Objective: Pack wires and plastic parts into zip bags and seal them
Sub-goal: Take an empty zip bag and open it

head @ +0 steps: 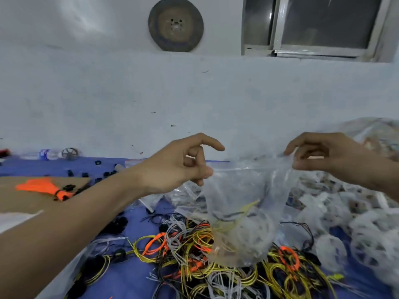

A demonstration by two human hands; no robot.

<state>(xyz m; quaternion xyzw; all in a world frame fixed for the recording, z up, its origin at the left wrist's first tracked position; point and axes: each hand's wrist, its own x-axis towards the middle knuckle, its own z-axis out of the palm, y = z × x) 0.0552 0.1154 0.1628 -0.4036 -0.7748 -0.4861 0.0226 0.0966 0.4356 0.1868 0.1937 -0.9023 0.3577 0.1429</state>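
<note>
A clear zip bag [241, 212] hangs in the air between my two hands, held by its top strip. Inside it I see yellow and dark wires and a white plastic wheel. My left hand [183, 167] pinches the left end of the strip with thumb and fingers. My right hand [321, 156] pinches the right end. Below the bag lies a tangled pile of wires [216, 255] in yellow, orange, grey and black on the blue cloth [133, 272].
Filled zip bags with white plastic wheels [354, 229] are heaped at the right. A brown cardboard sheet [32, 195] at the left carries an orange wire bundle [43, 187] and small black parts. A white wall rises behind, with a round disc [176, 24] on its ledge.
</note>
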